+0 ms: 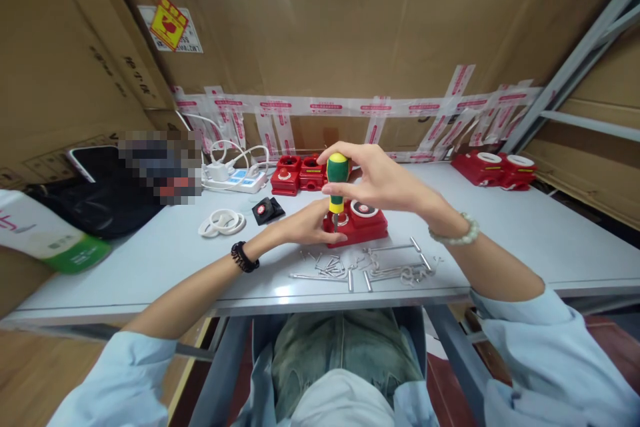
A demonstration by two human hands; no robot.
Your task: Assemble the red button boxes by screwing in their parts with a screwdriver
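Note:
My right hand (363,173) is closed around the handle of a green and yellow screwdriver (337,172). The screwdriver stands upright, its shaft pointing down at a red housing (357,231) with a round, white-rimmed dark part on top. Whether the tip sits in a screw is too small to tell. From the left, my left hand (319,223) grips that housing, thumb along its front. Loose screws (333,267) and T-shaped metal rods (320,277) lie in front of it. Behind my hands are two more red housings (286,177).
White rings (223,222) and small black parts (267,210) lie on the left of the table. Behind them is a power strip (235,180) with cables. A phone (95,163), a black bag (130,213) and a green-white package (55,233) are far left. More red units (493,170) stand right.

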